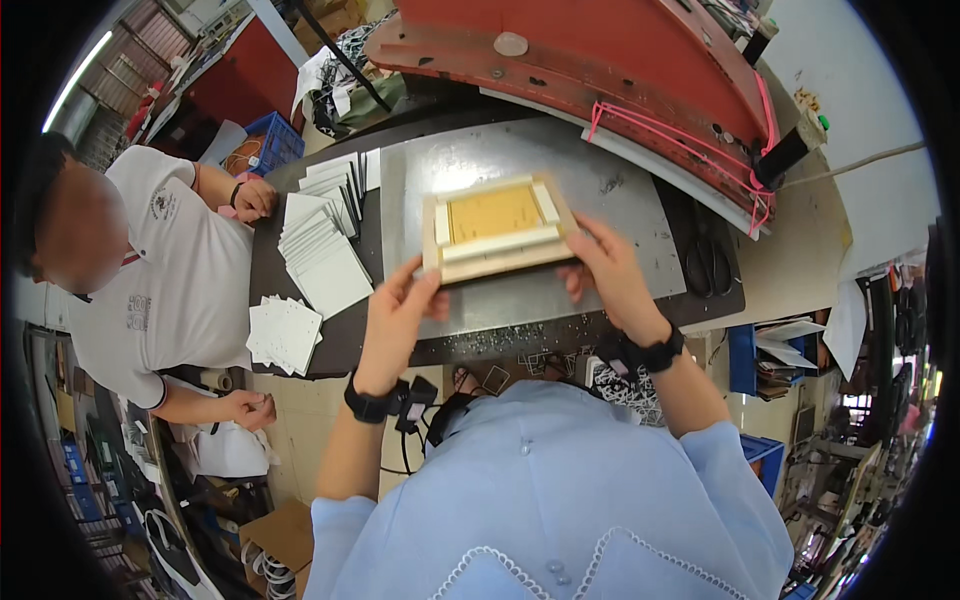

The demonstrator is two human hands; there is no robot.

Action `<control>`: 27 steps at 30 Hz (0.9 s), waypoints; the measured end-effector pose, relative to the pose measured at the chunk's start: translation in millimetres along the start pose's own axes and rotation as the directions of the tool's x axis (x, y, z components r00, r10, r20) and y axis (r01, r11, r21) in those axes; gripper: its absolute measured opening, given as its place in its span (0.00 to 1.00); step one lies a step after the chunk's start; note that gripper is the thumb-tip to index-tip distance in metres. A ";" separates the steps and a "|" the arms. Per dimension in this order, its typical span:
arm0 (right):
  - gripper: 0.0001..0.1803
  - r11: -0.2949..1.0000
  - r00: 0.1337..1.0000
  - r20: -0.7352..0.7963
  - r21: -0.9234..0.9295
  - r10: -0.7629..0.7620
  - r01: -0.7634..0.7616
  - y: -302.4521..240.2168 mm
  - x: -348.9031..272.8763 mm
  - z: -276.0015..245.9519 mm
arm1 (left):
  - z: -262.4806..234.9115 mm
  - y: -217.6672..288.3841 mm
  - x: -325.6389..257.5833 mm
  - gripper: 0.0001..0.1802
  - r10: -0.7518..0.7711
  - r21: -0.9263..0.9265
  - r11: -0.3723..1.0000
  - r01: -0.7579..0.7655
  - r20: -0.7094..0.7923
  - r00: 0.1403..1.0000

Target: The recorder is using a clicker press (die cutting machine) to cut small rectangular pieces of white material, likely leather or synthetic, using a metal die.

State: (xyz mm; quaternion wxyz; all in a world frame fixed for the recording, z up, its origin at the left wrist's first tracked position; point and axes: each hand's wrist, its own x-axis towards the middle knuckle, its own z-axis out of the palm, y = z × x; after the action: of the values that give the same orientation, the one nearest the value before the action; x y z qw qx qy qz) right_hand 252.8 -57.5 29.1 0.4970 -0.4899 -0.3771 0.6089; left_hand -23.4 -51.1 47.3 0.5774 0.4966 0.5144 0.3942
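obs: wooden frame block (497,237) w/ tan centre panel and pale strips round it, held flat over the grey metal plate (520,170), just below the red press head (600,60).

left hand (395,310) at the block's near-left corner, fingers curled shut on the edge, thumb on top. right hand (612,275) at the near-right corner, fingers closed round the side; undersides hidden, can't tell how deep the grip goes.

handling (est.): rigid, board-like, prob. moderate wt; won't flex. flat faces could slide, so two-hand edge grip at opposite corners looks right. pale strips may be loose or delicate; keep fingers off centre panel.

white card stacks (325,235) lie left of the plate; a second person's hand (252,198) beyond them.
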 end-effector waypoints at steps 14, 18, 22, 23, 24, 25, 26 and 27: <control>0.30 0.992 0.997 -0.060 -0.112 0.058 -0.065 -5.4 -56.5 -1.1 | -3.9 -14.2 -44.5 0.28 -0.019 -0.034 0.999 0.023 0.116 0.993; 0.26 0.978 0.987 -0.163 -0.207 -0.007 -0.027 2.2 -12.6 -10.2 | 9.4 -19.8 -1.5 0.24 0.102 0.247 0.964 -0.100 0.003 0.995; 0.21 0.552 0.969 -0.117 -0.833 -0.219 0.024 8.9 -10.3 -26.7 | -11.1 -21.9 -4.2 0.20 0.373 0.641 0.733 -0.228 -0.098 0.923; 0.19 0.505 0.963 -0.114 -0.863 -0.244 0.026 2.2 -14.8 -24.8 | -22.8 -25.5 -5.8 0.19 0.403 0.669 0.712 -0.213 -0.141 0.904; 0.18 0.461 0.954 -0.126 -0.887 -0.272 0.014 -1.3 -18.5 -25.4 | -34.3 -30.3 -2.2 0.17 0.493 0.697 0.675 -0.243 -0.181 0.851; 0.18 0.470 0.956 -0.088 -0.881 -0.282 0.058 0.7 -20.4 -26.8 | -49.7 -30.6 -1.0 0.21 0.447 0.783 0.607 -0.137 -0.193 0.873; 0.18 0.480 0.954 -0.055 -0.872 -0.295 0.098 2.9 -22.8 -27.9 | -60.5 -35.5 2.0 0.25 0.532 0.851 0.514 -0.106 -0.220 0.818; 0.18 0.488 0.950 -0.022 -0.862 -0.311 0.139 3.3 -24.0 -26.8 | -70.5 -42.8 6.2 0.29 0.616 0.906 0.418 -0.064 -0.231 0.753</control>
State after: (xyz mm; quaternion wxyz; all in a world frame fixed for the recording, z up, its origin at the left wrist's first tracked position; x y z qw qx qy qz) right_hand 278.7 -82.3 24.9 0.3002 -0.6672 -0.6418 0.2298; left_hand -94.2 -41.6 5.7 -0.0149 0.6807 0.6585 0.3206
